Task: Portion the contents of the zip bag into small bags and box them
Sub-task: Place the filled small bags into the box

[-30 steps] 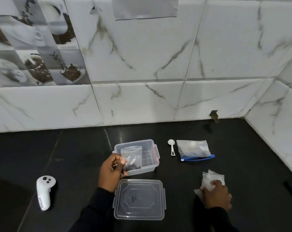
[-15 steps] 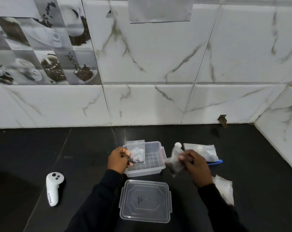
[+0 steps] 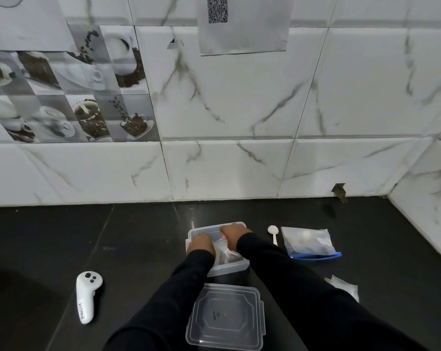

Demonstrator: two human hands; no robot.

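A clear plastic box (image 3: 227, 269) stands on the black counter, and both my hands are lowered into it. My left hand (image 3: 201, 244) is at the box's left side and my right hand (image 3: 233, 233) near its far wall. Their fingers curl down onto small clear bags (image 3: 225, 252) lying inside, and the fingertips are hidden. The zip bag (image 3: 308, 242) with a blue slider lies flat to the right of the box, with a white spoon (image 3: 273, 233) beside it. A few empty small bags (image 3: 344, 287) lie further right and nearer to me.
The box's clear lid (image 3: 227, 317) lies flat just in front of the box, between my sleeves. A white hand controller (image 3: 86, 296) rests on the counter to the left. A tiled wall closes the back and the right side.
My left hand lowered its small bag into the box. My right hand brought another small bag from the right and went down into the box beside it. The camera tilted up.
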